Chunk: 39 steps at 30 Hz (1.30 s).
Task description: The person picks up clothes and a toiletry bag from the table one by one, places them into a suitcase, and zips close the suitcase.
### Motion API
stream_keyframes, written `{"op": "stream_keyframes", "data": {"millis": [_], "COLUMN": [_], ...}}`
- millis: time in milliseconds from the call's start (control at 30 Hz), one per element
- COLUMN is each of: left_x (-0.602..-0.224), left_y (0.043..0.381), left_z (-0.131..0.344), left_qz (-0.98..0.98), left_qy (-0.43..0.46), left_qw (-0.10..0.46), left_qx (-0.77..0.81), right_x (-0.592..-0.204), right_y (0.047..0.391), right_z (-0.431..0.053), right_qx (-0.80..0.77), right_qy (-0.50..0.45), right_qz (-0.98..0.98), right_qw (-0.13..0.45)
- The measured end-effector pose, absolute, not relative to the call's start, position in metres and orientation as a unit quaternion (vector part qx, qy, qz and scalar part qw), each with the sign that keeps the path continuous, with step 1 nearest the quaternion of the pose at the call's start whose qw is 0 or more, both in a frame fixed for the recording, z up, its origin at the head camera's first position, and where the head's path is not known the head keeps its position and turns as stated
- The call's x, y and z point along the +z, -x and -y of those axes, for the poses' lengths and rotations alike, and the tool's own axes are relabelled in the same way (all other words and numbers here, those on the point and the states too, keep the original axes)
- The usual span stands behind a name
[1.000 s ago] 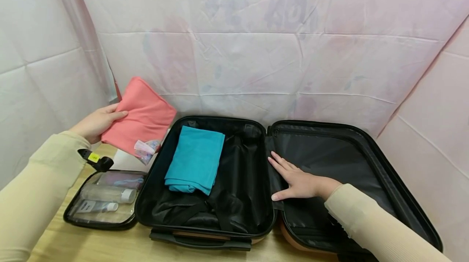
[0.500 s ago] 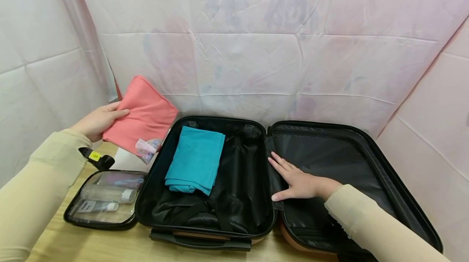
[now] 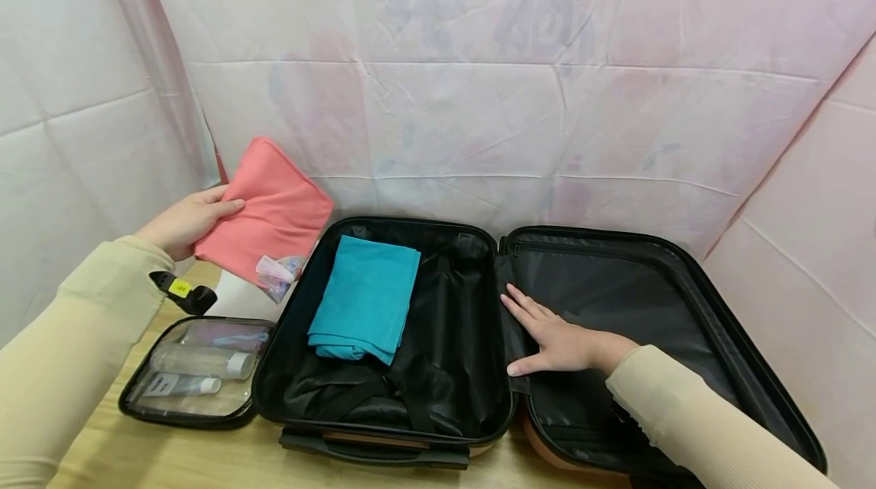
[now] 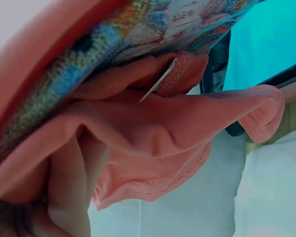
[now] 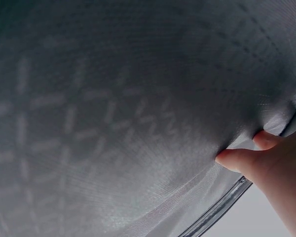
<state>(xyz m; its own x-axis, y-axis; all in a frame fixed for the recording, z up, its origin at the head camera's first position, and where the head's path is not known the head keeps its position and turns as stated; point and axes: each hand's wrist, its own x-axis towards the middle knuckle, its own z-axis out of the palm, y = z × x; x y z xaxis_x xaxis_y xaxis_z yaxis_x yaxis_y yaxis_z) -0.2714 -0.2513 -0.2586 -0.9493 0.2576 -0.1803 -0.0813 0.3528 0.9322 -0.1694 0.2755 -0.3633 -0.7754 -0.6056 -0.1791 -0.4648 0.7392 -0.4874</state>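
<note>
My left hand point(image 3: 190, 221) grips a folded coral shirt point(image 3: 270, 207) by its left edge, raised left of the open suitcase point(image 3: 455, 337). Its lower corner shows a printed patch. Up close in the left wrist view, the coral cloth point(image 4: 153, 123) hangs in folds with a colourful printed part and a small label, and my fingers point(image 4: 69, 182) are partly covered by it. A folded teal garment point(image 3: 366, 295) lies in the left shell. With fingers spread, my right hand point(image 3: 564, 344) rests on the black lining near the hinge; the right wrist view shows its fingertips against the lining point(image 5: 113, 138).
A clear black-edged toiletry pouch point(image 3: 188, 417) with a bottle point(image 3: 198, 361), a tube point(image 3: 181, 385) and other items lies left of the suitcase on the wooden table point(image 3: 226, 458). White cloth point(image 3: 236, 299) lies behind it. Pale curtains point(image 3: 445, 93) enclose the back and sides.
My left hand has drifted slightly up and to the right with the coral shirt. The right hand and the suitcase have stayed in place.
</note>
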Motion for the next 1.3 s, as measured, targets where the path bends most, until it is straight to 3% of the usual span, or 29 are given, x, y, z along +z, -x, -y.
{"op": "stream_keyframes", "data": {"millis": [1300], "left_x": [-0.246], "left_y": [0.273], "left_z": [0.227], "left_qz": [-0.808], "left_qy": [-0.061], "left_qw": [0.143], "left_qx": [0.568], "right_x": [-0.364], "right_y": [0.173], "right_z": [-0.279], "right_qx": [-0.209], "right_qy": [0.292], "right_qz": [-0.919], "right_qw": [0.165]}}
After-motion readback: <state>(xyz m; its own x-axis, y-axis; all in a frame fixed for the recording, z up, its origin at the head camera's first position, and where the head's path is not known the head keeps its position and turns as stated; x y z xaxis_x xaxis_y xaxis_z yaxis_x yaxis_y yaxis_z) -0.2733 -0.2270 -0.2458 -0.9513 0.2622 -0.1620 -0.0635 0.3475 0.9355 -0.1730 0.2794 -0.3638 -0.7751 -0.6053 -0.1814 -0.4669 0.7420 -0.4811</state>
